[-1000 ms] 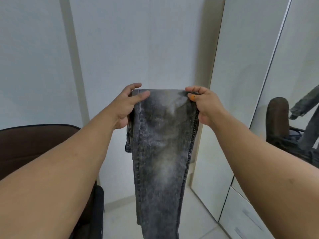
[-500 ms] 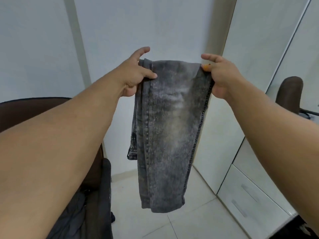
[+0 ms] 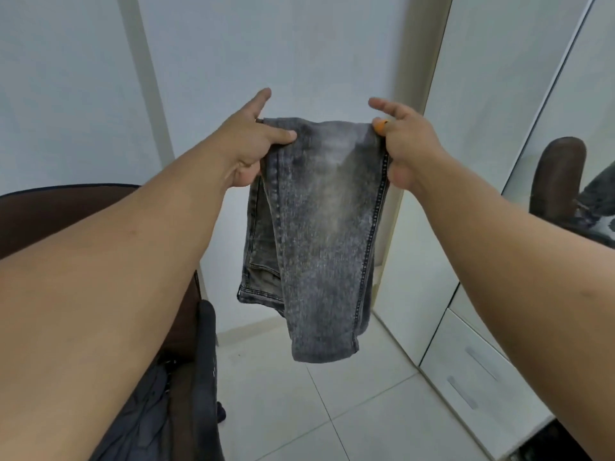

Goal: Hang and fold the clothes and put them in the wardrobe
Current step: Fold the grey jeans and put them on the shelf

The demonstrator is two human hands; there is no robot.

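Grey jeans point(image 3: 319, 234) folded over, hanging mid-air above the tiled floor point(image 3: 332, 410). Left hand point(image 3: 248, 146) pinches the fold's left corner, thumb on top, index finger extended. Right hand point(image 3: 404, 146) grips the right corner. Wardrobe point(image 3: 492, 134) at right, brown chair point(image 3: 50, 211) near left.

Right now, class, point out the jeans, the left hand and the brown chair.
jeans point(image 3: 319, 227): head view, front of the folded leg.
left hand point(image 3: 249, 141): head view, back of hand.
brown chair point(image 3: 50, 214): head view, backrest.
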